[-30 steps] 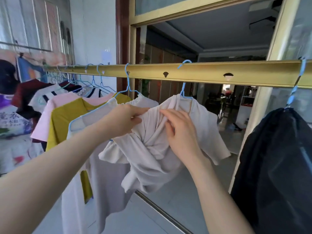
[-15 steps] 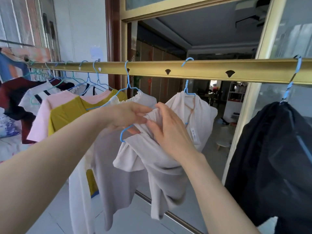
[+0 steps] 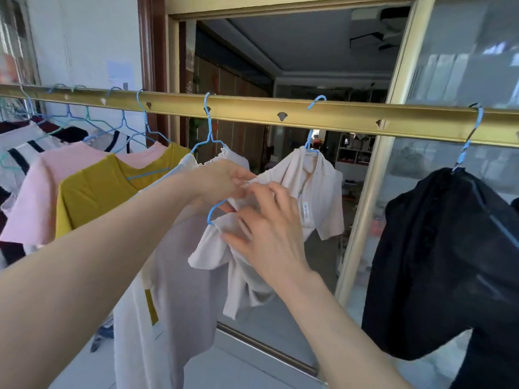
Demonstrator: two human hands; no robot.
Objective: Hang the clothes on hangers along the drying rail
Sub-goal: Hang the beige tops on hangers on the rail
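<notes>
I count one drying rail [image 3: 252,109] and, just below it, two hands: left hand [image 3: 222,183], right hand [image 3: 266,234]. Six garments I can separate hang from it: black garment [image 3: 435,248], cream shirt [image 3: 323,192], lilac top [image 3: 182,276], yellow top [image 3: 95,192], pink top [image 3: 31,197], striped top [image 3: 16,153]. Four blue hangers [image 3: 463,151] hook on singly; toward its left end they bunch beyond counting.

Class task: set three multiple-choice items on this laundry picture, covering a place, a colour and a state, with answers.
1. Where does the black garment hang? A on the floor; B on the rail, far right; C between pink and yellow shirts.
2. The rail's colour? A gold; B red; C white.
3. The left hand: A idle; B flat on the rail; C gripping the pale cloth.
Answers: B, its hanger hooks the rail far right; A, it shines gold; C, its fingers curl round the cloth.
</notes>
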